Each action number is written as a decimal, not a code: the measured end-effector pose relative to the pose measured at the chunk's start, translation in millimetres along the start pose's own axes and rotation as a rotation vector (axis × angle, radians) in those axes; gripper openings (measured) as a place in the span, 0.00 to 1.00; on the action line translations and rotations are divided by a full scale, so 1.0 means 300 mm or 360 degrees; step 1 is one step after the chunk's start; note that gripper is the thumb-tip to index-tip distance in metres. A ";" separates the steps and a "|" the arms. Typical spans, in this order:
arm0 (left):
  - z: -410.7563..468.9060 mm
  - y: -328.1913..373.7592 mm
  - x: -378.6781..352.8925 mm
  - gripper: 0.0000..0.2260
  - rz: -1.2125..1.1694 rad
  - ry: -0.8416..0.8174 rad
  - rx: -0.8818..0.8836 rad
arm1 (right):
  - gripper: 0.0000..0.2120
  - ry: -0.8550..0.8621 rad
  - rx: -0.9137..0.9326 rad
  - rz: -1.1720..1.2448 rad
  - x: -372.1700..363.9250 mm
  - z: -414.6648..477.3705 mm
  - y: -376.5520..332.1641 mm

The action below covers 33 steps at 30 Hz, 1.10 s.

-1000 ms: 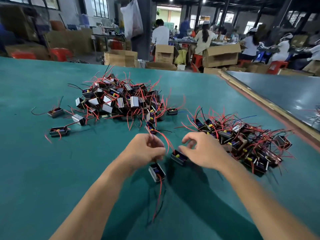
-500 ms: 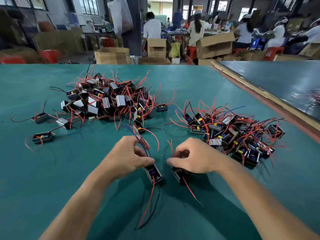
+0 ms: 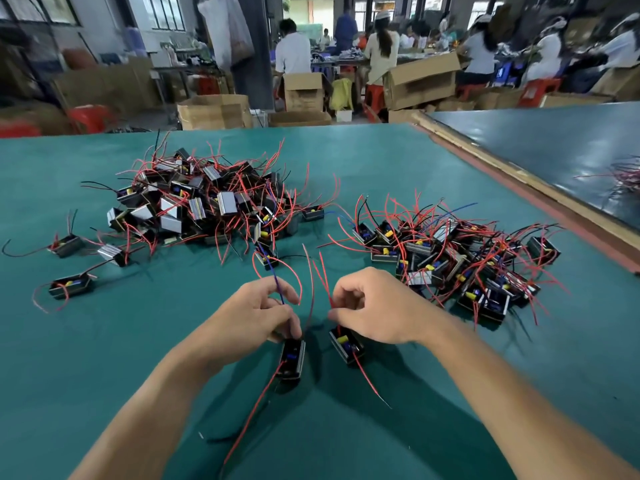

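Note:
Two small black boxed modules with red leads lie on the green table in front of me. My left hand (image 3: 258, 315) pinches a blue wire and red leads that rise from the left module (image 3: 292, 358). My right hand (image 3: 372, 306) pinches the red wires of the right module (image 3: 346, 345), whose yellow part shows on top. A long red lead trails from each module toward me. The fingertips of both hands are curled over the wires.
A big heap of the same modules (image 3: 204, 202) lies at the far left, a second heap (image 3: 450, 258) to the right of my hands. Three stray modules (image 3: 71, 287) sit at far left. A wooden strip (image 3: 519, 181) borders the table's right side. People work beyond.
Both hands have drawn nearer to me with their modules and now hold the wires upright. The right module has turned so its yellow part shows.

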<state>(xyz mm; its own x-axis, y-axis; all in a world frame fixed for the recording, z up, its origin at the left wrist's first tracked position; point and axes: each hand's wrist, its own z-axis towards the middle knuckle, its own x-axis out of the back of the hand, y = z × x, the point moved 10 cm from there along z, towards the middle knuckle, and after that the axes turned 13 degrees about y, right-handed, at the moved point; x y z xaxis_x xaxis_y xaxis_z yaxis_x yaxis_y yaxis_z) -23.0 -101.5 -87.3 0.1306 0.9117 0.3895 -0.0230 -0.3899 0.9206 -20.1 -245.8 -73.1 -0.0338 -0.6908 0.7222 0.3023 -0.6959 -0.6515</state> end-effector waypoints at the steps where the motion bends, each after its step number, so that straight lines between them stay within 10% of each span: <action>1: 0.002 -0.001 0.002 0.06 -0.0002 0.0014 -0.0001 | 0.10 0.0002 0.0011 -0.0009 0.002 -0.001 -0.004; 33: 0.017 0.019 0.065 0.12 -0.0149 0.0349 -0.0072 | 0.13 0.0012 -0.0042 0.0153 -0.010 -0.001 0.024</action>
<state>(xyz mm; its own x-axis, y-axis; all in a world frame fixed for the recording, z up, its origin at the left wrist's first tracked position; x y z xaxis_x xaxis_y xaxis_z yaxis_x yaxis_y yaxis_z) -15.4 -86.6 -74.8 -0.0840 0.9518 0.2949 -0.0658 -0.3006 0.9515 -18.1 -248.7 -80.1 -0.0129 -0.7561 0.6544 0.2791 -0.6311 -0.7237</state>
